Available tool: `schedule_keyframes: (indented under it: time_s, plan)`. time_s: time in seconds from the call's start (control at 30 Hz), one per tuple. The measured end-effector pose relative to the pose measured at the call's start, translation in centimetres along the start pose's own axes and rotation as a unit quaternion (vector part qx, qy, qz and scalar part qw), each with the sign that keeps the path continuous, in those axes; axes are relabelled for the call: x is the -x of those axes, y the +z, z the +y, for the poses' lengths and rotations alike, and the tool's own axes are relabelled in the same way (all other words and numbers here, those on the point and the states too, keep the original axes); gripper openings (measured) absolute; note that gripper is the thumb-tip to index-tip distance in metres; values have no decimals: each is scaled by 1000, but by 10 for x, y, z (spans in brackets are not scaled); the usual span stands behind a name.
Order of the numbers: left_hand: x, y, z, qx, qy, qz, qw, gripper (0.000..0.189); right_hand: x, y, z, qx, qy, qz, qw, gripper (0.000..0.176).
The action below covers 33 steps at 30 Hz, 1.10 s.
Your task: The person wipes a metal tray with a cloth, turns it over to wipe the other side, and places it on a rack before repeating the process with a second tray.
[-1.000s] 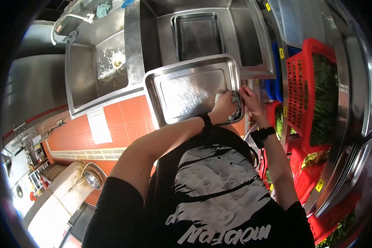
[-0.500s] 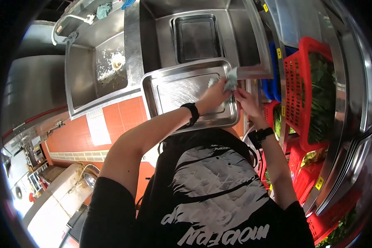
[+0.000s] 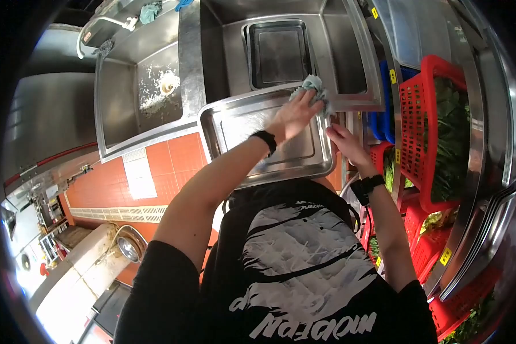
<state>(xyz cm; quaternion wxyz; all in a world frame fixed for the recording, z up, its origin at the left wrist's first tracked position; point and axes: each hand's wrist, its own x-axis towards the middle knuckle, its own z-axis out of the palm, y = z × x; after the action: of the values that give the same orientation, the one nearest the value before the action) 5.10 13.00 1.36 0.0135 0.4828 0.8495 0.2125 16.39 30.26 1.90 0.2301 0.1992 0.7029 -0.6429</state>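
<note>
A shallow stainless-steel tray (image 3: pixel 289 150) rests against my front, its far side over the sink's front edge. My left hand (image 3: pixel 297 116), with a black band at the wrist, presses a pale green cloth (image 3: pixel 312 86) against the tray's far right corner. The fingers are bent over the cloth. At the right rim, my right hand (image 3: pixel 348 144) grips the tray with thumb and fingers. A black watch (image 3: pixel 366 187) is on that wrist. Wet shine shows across the tray's inside.
Another tray (image 3: pixel 278 54) lies in the sink (image 3: pixel 229 57) ahead. The left sink (image 3: pixel 116 97) has pale scraps around its drain, with a faucet (image 3: pixel 106 20) behind. Red baskets (image 3: pixel 414 123) of leafy greens stand on a rack at right.
My left hand has moved the cloth away from me, from the tray's right side up to its far right corner. The right hand stays at the right rim.
</note>
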Motion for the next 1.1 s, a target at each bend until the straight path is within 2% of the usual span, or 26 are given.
schedule_keyframes:
  time_s: [0.03, 0.1, 0.13, 0.17, 0.27, 0.33, 0.4, 0.47, 0.5, 0.53, 0.57, 0.6, 0.67, 0.73, 0.77, 0.83, 0.9, 0.97, 1.03, 1.07, 1.1]
  plan:
    - [-4, -5, -3, 0, -1, 0, 1000, 42, -1, -2, 3, 4, 12, -16, 1000, 29]
    - [-7, -15, -10, 5, 69, -66, 995, 47, -7, -2, 12, 10, 22, -38, 999, 29]
    - [-7, -17, -10, -25, 72, -99, 992, 50, -10, 1, 19, 18, -27, -15, 999, 30]
    - [-4, -15, -13, -28, 73, -100, 992, 50, -13, 1, 26, 26, -77, 9, 997, 32]
    - [9, 4, -22, -86, 96, -49, 991, 46, -11, -3, 22, 18, -42, -17, 999, 35]
    - [29, -2, -31, -163, 78, -86, 980, 40, -11, -4, 22, 18, -22, -23, 999, 35]
    - [58, -8, -38, -282, 38, -67, 956, 40, -12, -2, 23, 54, -103, 1, 993, 37]
    - [89, -26, -54, -140, -89, -120, 979, 36, -13, 0, 27, 43, -138, 11, 989, 38]
    - [114, -31, -73, -310, 23, -51, 949, 32, -12, 0, 29, 36, -173, 20, 984, 38]
    - [121, -48, -73, -332, -34, -156, 930, 30, -10, -2, 26, 36, -172, 21, 984, 38]
    - [127, -58, -74, -304, -99, -146, 936, 31, -7, -5, 20, 37, -112, -6, 993, 38]
    - [130, -63, -79, -318, -106, -160, 929, 30, -5, -6, 17, 39, -51, -34, 997, 39]
    - [129, -64, -86, -334, -117, -173, 919, 29, -9, -8, 22, 31, -28, -55, 998, 39]
    - [112, -54, -76, -263, -269, -124, 918, 25, -11, -6, 21, 25, -3, -71, 997, 39]
    - [106, -46, -72, -319, -246, -132, 906, 23, -9, -5, 20, 15, -15, -66, 998, 40]
    - [82, -28, -57, -225, -285, -137, 921, 33, -5, -1, 12, 7, -25, -64, 998, 40]
    - [56, -30, -23, -216, -150, -128, 956, 50, -1, 3, 1, -9, 1, -38, 999, 30]
    - [38, -3, -1, -178, -93, -138, 970, 60, -2, 2, 1, 5, 9, -44, 999, 30]
    - [33, 18, 23, -230, -13, -70, 971, 62, -6, -4, 5, 19, 15, -44, 999, 30]
    - [31, 21, 33, -204, -34, -130, 970, 62, -7, -7, 10, 23, 6, -60, 998, 30]
    - [38, 18, 35, -203, -32, -129, 970, 62, -8, -9, 12, 27, -3, -74, 997, 29]
